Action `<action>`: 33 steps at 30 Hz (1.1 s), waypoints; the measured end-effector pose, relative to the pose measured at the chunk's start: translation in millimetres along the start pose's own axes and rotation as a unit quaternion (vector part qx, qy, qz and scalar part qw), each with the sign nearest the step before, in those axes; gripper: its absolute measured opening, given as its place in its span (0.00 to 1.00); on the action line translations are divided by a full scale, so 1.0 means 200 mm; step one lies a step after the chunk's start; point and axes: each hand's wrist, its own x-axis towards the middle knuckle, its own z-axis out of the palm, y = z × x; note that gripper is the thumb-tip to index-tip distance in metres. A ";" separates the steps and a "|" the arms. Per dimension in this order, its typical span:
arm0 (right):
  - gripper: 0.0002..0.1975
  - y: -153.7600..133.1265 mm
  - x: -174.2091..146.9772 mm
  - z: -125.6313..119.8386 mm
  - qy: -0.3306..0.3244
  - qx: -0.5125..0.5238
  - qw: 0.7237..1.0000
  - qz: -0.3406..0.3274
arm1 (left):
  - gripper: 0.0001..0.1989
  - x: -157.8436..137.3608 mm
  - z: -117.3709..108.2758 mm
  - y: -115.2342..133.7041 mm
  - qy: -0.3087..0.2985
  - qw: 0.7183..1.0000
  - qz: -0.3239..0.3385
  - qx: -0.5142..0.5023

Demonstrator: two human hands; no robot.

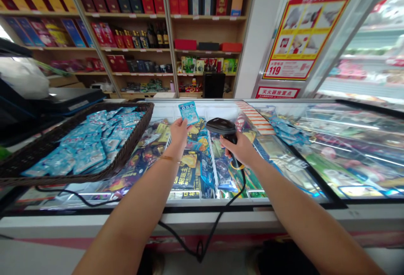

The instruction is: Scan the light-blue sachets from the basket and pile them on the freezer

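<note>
Pinched in my left hand [179, 132] is a small light-blue packet [188, 112], held upright above the freezer's glass top. My right hand [240, 148] is wrapped round the grip of a black barcode scanner [221, 126]. The scanner's head points left, toward the packet, with a gap between them. From the bottom of its grip a black cable [217, 220] hangs down past the freezer's front edge. To the left, a dark woven basket [134, 140] holds many similar blue packets [90, 146]. Another pile of blue packets [288, 130] lies on the glass to the right.
Below the glass, the chest freezer [221, 217] contains bagged frozen goods in wire baskets. Striped orange-and-white strips [256, 117] lie near the right pile. Behind stand shelves [208, 22] of boxes and bottles. A dark device [66, 100] sits at the far left.
</note>
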 end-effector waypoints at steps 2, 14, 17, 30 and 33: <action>0.13 0.00 0.00 0.00 0.006 -0.002 1.000 0.000 | 0.15 0.00 0.00 0.00 0.000 1.000 -0.001 0.001; 0.12 0.01 0.01 0.00 0.006 0.013 1.000 0.003 | 0.08 -0.04 0.02 0.01 -0.010 1.000 -0.025 0.008; 0.12 0.01 0.03 -0.02 0.013 0.036 0.999 0.008 | 0.05 -0.07 0.06 0.02 0.039 0.997 -0.063 0.011; 0.11 0.06 -0.13 -0.79 0.206 0.063 0.974 0.077 | 0.07 -0.37 0.92 -0.21 -0.110 0.963 -0.228 0.091; 0.10 0.11 -0.22 -0.99 0.246 0.066 0.962 0.095 | 0.09 -0.45 1.21 -0.34 -0.159 0.957 -0.233 0.062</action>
